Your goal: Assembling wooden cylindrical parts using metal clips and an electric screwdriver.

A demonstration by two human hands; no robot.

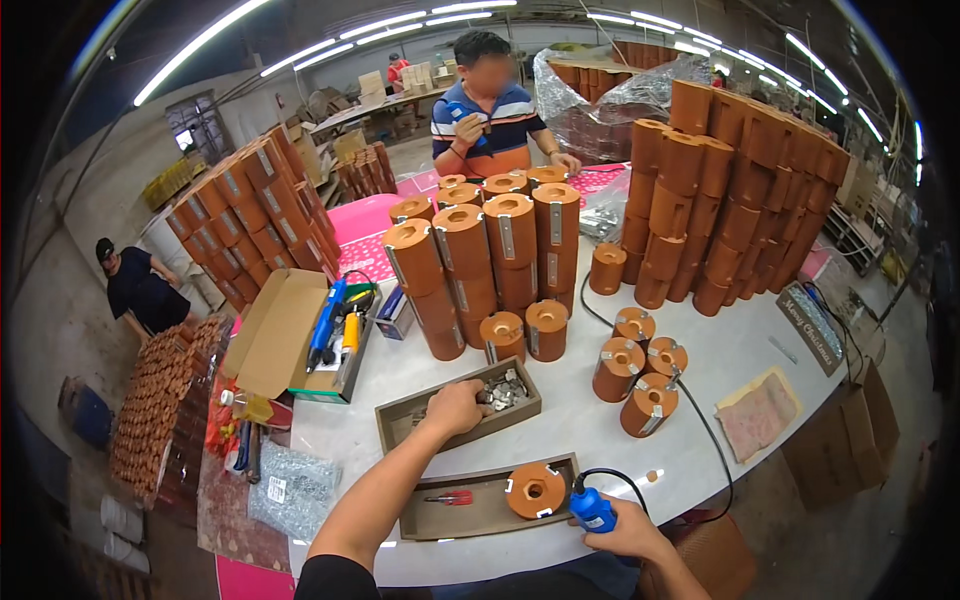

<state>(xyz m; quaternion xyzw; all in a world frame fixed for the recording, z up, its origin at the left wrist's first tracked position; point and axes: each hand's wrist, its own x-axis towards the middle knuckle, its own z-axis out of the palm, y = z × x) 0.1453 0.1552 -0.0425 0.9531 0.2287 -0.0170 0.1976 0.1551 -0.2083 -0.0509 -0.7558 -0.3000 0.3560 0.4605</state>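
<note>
My left hand (457, 408) reaches into a grey wooden tray (405, 416), fingers curled at a pile of small silver metal pieces (510, 392); its fingertips are partly hidden. My right hand (625, 527) is wrapped round a blue electric screwdriver (592, 509) with a black cord. Just left of its tip, a round brown block (535, 491) with a centre hole and small metal pieces on its rim rests in a second tray (440, 527). Red-handled pliers (450, 497) lie in that same tray.
Stacked brown cylinders (508, 240) stand ahead, with taller stacks (710, 200) at right. Several short blocks (650, 404) sit right of centre, beside the black cord (712, 430). An open tool box (275, 335) is at left. Across the table, a person (490, 115) holds a blue tool.
</note>
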